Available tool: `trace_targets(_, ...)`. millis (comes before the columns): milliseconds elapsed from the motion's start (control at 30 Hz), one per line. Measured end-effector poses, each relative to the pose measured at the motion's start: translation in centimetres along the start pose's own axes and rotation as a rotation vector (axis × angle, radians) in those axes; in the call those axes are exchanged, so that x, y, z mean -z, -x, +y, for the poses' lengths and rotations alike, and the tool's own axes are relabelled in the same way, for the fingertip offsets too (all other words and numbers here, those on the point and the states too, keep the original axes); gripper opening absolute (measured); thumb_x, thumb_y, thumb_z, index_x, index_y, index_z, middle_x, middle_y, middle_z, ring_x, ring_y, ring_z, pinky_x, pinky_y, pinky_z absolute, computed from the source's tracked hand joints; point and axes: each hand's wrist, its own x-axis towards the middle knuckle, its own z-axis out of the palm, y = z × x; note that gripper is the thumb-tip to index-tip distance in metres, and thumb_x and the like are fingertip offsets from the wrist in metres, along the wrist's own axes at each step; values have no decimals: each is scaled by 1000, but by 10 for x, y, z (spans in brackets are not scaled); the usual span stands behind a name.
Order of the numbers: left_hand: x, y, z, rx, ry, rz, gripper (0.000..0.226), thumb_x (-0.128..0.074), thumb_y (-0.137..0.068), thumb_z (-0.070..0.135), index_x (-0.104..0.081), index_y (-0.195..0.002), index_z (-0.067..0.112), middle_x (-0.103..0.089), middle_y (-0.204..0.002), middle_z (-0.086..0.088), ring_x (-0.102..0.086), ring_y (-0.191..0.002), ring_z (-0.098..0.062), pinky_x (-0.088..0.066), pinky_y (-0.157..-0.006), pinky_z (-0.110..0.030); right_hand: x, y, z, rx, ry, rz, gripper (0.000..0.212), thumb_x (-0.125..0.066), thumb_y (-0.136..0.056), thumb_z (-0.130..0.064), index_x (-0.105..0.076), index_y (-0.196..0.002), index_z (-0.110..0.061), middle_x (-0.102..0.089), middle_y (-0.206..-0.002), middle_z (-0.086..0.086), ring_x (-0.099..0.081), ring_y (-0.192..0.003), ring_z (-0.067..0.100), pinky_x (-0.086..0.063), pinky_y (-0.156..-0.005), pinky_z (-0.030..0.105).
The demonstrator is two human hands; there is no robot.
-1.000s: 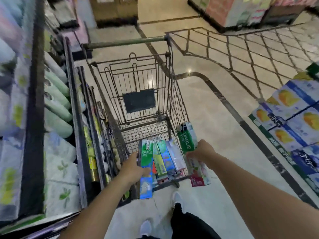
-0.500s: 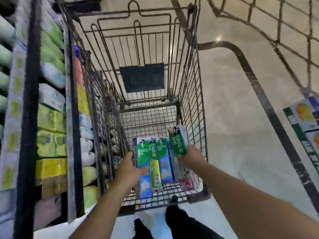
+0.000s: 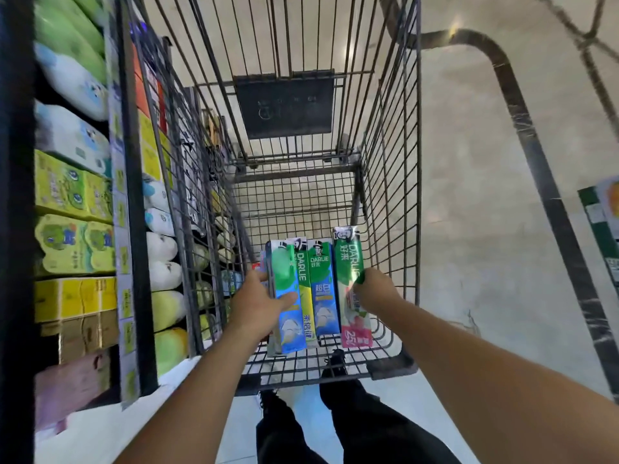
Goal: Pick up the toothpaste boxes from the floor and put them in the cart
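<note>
Lowered into cart: green-blue Darlie toothpaste boxes.

The person has bare forearms, black trousers and dark shoes with pale soles.

Toothpaste boxes side by side inside cart, near end. Left hand on leftmost, right hand on rightmost. Shelves left of cart.

Green-and-blue toothpaste boxes, one green, white and pink box, dark grey wire cart, beige floor
</note>
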Motion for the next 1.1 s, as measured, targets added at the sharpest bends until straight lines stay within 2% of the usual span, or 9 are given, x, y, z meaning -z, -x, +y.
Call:
trace_targets(167, -11, -11, 5, -50, -113, 44, 24, -82, -81, 27, -59, -89, 23, -73, -90, 3, -70, -81, -16, -52, -68, -30, 7, 3, -2, 6, -43, -7, 7, -52, -98, -9, -53, -104, -4, -61, -90, 7, -58, -66, 11, -44, -47, 19)
trace_targets(267, -14, -12, 8, -90, -179, 73, 31, -79, -83, 31, -60, -103, 17, -66, -89, 3, -61, -76, -15, -38, -55, -26, 13, 4, -2, 14, -60, 8, 9, -54, -99, -13, -47, -98, -9, -54, -81, 1, -53, -65, 9, -42, -48, 20)
trace_targets(467, -15, -12, 5, -210, -355, 154, 48, -78, -83, 34, -61, -123, 13, -64, -112, -6, -62, -94, -24, -44, -71, -31, 16, 15, -2, 68, 45, 14, 10, -54, -99, -16, -47, -101, -9, -55, -89, 3, -49, -61, 7, -36, -44, 19)
trace_targets(633, -5, 1, 6, -190, -404, 128, 53, -73, -88, 39, -53, -125, 7, -63, -119, -11, -61, -106, -31, -42, -75, -33, 13, 31, -6, 102, 20, 27, 25, -58, -96, -17, -52, -118, -8, -62, -100, 7, -62, -80, 18, -51, -57, 27)
trace_targets(733, 12, 13, 2, -188, -380, 147, 44, -65, -92, 43, -52, -119, 10, -65, -114, -10, -62, -97, -28, -50, -77, -36, 16, 46, -13, 146, 41, 62, 25, -60, -95, -18, -50, -116, -8, -63, -97, 7, -62, -78, 18, -50, -58, 26)
trace_targets(867, 44, 44, 5, -186, -424, 105, 45, -58, -95, 47, -54, -120, 10, -64, -113, -9, -59, -91, -24, -42, -71, -31, 28, 76, -26, 184, 56, 80, 27, -61, -95, -13, -52, -119, -2, -54, -79, -1, -56, -61, 9, -42, -46, 18)
trace_targets(967, 72, 78, 5, -191, -427, 55, 50, -56, -96, 51, -55, -119, 7, -64, -104, -9, -58, -81, -23, -41, -66, -32, 42, 114, -37, 264, 97, 99, 43, -62, -96, -19, -47, -132, -1, -60, -102, 6, -52, -64, 7, -45, -52, 17)
trace_targets(1033, 89, 99, 11, -206, -435, 44, 51, -53, -97, 51, -56, -115, 4, -60, -90, -7, -53, -72, -21, -37, -62, -30, 54, 136, -43, 321, 111, 125, 56, -62, -96, -26, -40, -143, -4, -55, -133, 16, -54, -72, 11, -53, -70, 25)
trace_targets(1100, 107, 132, 21, -238, -473, 59, 48, -48, -99, 53, -54, -117, 8, -60, -97, -7, -54, -76, -20, -39, -64, -31, 65, 165, -44, 401, 148, 151, 64, -61, -96, -35, -36, -147, -7, -47, -146, 17, -61, -95, 21, -50, -91, 34)
